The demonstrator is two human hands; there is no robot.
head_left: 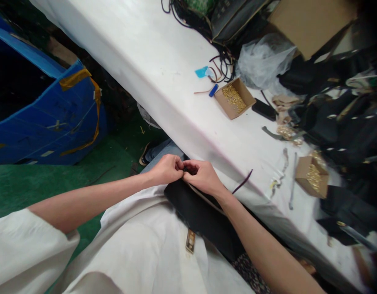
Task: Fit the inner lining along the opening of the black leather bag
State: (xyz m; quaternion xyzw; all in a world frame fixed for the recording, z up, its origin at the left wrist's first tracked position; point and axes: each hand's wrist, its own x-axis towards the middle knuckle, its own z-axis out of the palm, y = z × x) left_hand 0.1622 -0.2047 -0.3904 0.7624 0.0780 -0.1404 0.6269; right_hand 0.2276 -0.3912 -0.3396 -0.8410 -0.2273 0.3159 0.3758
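Note:
On my lap lies a black bag-like piece (197, 208) with a light edge along its upper side and a gold-coloured metal clasp (190, 241) hanging at its lower side. My left hand (168, 169) is closed in a pinch at the top corner of this piece. Touching it from the other side, my right hand (204, 177) pinches the same corner with thumb and curled fingers. Whatever small part sits between the fingertips is hidden. A thin dark strip (242, 181) sticks out beyond my right wrist, over the table edge.
A white-covered table (164, 77) runs diagonally ahead. On it stand two cardboard boxes of small gold-coloured hardware, one farther (234, 98) and one nearer (312, 177). Black goods (344, 122) and a clear plastic bag (263, 59) crowd the right. At left is a blue bin (47, 118).

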